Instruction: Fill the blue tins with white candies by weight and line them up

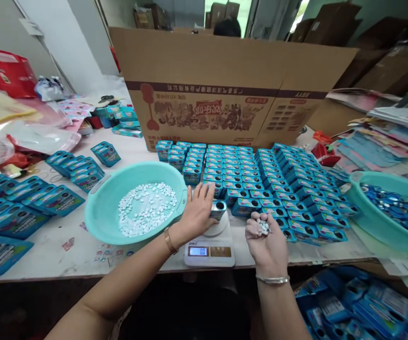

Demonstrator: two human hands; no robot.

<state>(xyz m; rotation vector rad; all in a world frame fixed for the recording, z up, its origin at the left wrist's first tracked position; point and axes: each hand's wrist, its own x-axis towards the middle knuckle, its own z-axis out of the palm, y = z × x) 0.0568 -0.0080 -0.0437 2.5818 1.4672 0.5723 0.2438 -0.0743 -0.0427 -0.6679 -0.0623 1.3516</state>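
Observation:
My left hand (199, 210) has its fingers stretched out beside a small blue box (218, 208) that stands on the white digital scale (209, 257); its thumb is at the box. The scale's display reads 0.0. My right hand (265, 236), palm up with curled fingers, holds several small white candies (263, 226) to the right of the scale. Left of my left hand sits a turquoise basin (100, 208) with many white candies (147, 208) spread on its bottom.
Rows of blue boxes (249, 179) stand before a large cardboard carton (207, 108). More blue boxes (15, 208) are at the left. A second turquoise basin (370, 222) with blue packets is at the right. A person's head (228, 28) shows behind the carton.

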